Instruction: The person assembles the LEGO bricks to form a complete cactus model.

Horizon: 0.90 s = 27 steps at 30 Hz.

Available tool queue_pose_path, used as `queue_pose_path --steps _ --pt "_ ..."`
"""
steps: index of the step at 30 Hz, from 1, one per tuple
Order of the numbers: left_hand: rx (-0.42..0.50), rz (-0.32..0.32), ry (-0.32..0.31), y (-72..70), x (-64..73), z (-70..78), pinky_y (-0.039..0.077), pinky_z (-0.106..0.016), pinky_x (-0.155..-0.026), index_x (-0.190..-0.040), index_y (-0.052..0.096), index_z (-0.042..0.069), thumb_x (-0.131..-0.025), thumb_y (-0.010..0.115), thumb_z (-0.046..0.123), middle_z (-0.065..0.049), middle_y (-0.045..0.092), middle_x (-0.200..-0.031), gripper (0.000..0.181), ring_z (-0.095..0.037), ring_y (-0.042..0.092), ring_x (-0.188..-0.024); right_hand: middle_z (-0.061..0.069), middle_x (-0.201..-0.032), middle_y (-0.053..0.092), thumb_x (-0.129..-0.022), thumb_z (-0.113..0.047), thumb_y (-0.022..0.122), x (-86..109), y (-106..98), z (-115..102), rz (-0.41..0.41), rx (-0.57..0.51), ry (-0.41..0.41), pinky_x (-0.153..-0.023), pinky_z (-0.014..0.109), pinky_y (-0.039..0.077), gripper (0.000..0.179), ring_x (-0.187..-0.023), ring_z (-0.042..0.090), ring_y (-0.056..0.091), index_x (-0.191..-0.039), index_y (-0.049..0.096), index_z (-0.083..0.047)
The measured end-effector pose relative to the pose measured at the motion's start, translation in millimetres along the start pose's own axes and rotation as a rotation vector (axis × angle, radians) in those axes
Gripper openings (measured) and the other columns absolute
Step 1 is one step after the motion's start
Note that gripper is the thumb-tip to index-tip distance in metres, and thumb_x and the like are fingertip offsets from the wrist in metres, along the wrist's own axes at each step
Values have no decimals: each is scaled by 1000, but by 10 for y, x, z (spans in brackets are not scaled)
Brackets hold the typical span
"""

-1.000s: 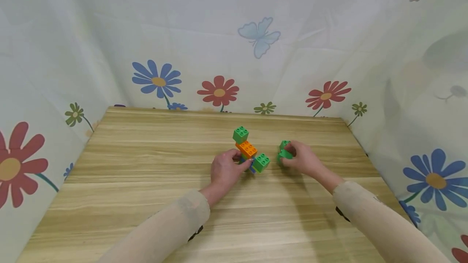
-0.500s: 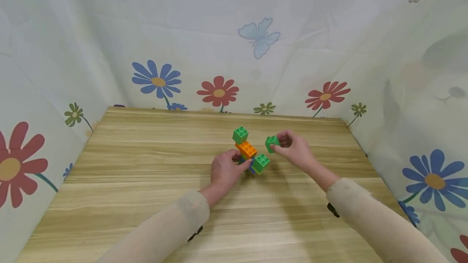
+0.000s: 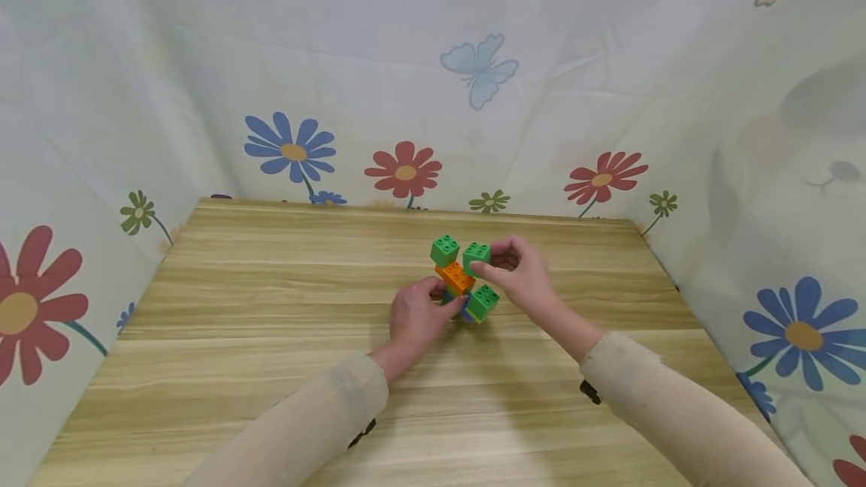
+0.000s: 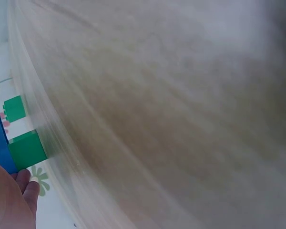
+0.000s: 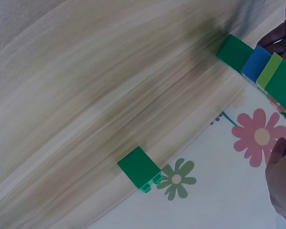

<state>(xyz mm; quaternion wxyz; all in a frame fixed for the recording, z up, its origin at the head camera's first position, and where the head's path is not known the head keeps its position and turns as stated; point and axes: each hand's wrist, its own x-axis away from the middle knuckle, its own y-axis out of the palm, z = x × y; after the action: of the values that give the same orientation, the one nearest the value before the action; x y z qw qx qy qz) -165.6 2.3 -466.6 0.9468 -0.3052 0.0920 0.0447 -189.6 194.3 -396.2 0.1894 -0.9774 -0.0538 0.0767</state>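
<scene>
My left hand grips the low part of a toy-brick stack between thumb and fingers. An orange brick lies high in that stack. One green brick rises at its far end, and another green brick sits at the near right. Blue and lime layers show in the right wrist view. Between its thumb and fingers my right hand pinches a studded green brick, which overlaps the orange brick's right side in the head view.
A loose green brick rests on the wood-grain table; my right hand hides it in the head view. Behind the table's far edge hangs a flower-printed cloth, with more cloth along both sides.
My right hand has lifted a green brick off the table and carried it left, over to the stack. My left hand has kept its hold, and the stack has stayed in place.
</scene>
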Motion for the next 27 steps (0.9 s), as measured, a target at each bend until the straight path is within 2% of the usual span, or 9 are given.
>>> queue_pose_path --steps 11,20,27 --pt "4 4 8 2 1 -26 61 -40 -82 -103 82 14 -87 91 39 -3 82 -99 30 -20 76 -91 14 -114 71 -93 -17 86 -19 147 87 41 -4 -50 -95 26 59 36 -108 27 71 -116 63 -1" --pt "10 23 29 4 -4 -33 61 -40 -79 -101 82 13 -87 91 37 -3 82 -97 29 -21 77 -90 11 -115 68 -93 -17 87 13 199 143 10 14 -67 -102 36 58 36 -115 28 71 -115 61 -5" --pt "3 22 29 6 0 -28 61 -41 -81 -103 82 13 -88 90 37 -3 82 -99 30 -21 78 -92 12 -112 67 -91 -15 88 28 186 146 -8 71 -78 -95 37 59 37 -109 29 72 -109 58 -5"
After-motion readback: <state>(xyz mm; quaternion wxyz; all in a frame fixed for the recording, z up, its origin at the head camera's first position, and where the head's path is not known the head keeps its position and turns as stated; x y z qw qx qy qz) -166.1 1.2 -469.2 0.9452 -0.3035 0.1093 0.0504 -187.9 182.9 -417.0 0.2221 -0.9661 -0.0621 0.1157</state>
